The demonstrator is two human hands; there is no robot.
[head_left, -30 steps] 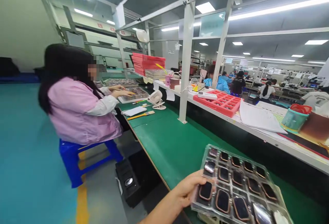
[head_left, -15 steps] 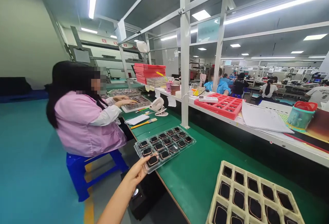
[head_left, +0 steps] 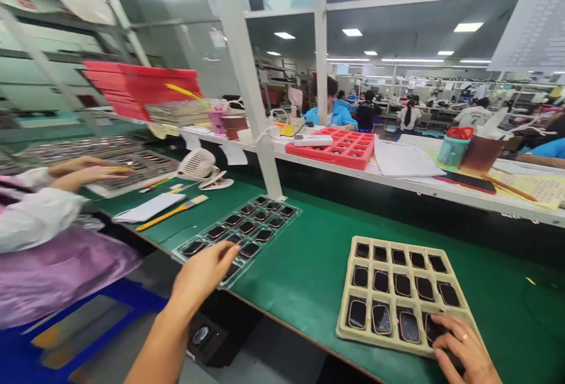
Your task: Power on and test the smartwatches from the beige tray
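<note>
At far left a co-worker's white sleeve (head_left: 37, 222) is cut off by the frame, and blur hides what those fingers touch. Then comes a transparent tray (head_left: 270, 241) lying slantwise on the green desk (head_left: 304, 281), its compartments holding black, round-cornered pieces with thin coppery rims. The left hand (head_left: 200, 272) is at its near end, thumb and fingertips drawn close together; it covers some compartments, and whether it pinches the plastic I cannot tell.

To the right, well apart, an opaque cream tray (head_left: 383, 340) lies flat on the desk, with thick dividers and three rows of similar dark pieces (head_left: 402, 284); those in the near row look greyer and hazier. At its near right corner the right hand (head_left: 463, 349), fingers bent and slightly spread, partly hides one piece; its grip cannot be made out, and the wrist is cut off below.
</note>
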